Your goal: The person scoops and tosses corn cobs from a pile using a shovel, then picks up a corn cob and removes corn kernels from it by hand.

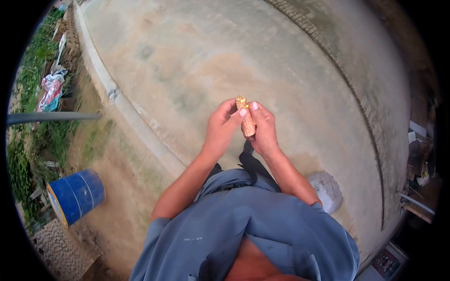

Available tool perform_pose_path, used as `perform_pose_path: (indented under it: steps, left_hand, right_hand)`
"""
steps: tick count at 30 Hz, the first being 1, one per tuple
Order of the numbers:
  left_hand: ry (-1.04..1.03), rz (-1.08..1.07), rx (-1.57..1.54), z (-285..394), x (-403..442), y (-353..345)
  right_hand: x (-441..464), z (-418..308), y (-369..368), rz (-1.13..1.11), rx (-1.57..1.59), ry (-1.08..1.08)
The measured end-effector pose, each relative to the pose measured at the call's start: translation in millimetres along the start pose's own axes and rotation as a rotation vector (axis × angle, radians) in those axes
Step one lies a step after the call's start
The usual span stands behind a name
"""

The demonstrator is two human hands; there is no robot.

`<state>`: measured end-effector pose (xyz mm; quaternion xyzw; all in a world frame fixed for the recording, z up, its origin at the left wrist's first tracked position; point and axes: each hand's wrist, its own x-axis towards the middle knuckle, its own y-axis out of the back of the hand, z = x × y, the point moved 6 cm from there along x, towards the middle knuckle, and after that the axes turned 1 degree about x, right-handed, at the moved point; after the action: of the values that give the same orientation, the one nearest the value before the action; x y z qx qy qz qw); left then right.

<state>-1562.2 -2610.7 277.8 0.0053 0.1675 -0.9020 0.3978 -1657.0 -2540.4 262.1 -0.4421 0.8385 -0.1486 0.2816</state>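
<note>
Both hands meet around a corn cob (248, 124) in front of my body. The cob is mostly bare and pinkish-orange, with a few yellow kernels near its upper end. My left hand (225, 122) is closed on the cob's left side, its thumb pressed near the remaining kernels. From the right, my right hand (264, 127) grips the cob, with its thumb beside the same kernels. The fingers behind the cob are partly hidden.
A blue barrel (83, 194) lies at the lower left, near green plants (47, 140) and a grey pole (56, 117). A pale sack-like object (326, 192) is by my right forearm. A concrete curb (136, 124) borders the paved ground (187, 56).
</note>
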Motion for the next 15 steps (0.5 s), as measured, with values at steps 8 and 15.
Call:
perform_pose_path:
  steps: [8, 15]
  left_hand:
    - [-0.017, 0.037, 0.012, -7.2, -3.2, 5.4]
    - [0.035, 0.032, -0.174, -14.3, -2.0, 5.4]
  right_hand:
    - [3.1, 8.8, 2.3, 0.017, 0.007, -0.039]
    - [3.6, 7.5, 2.1, -0.043, 0.16, -0.05]
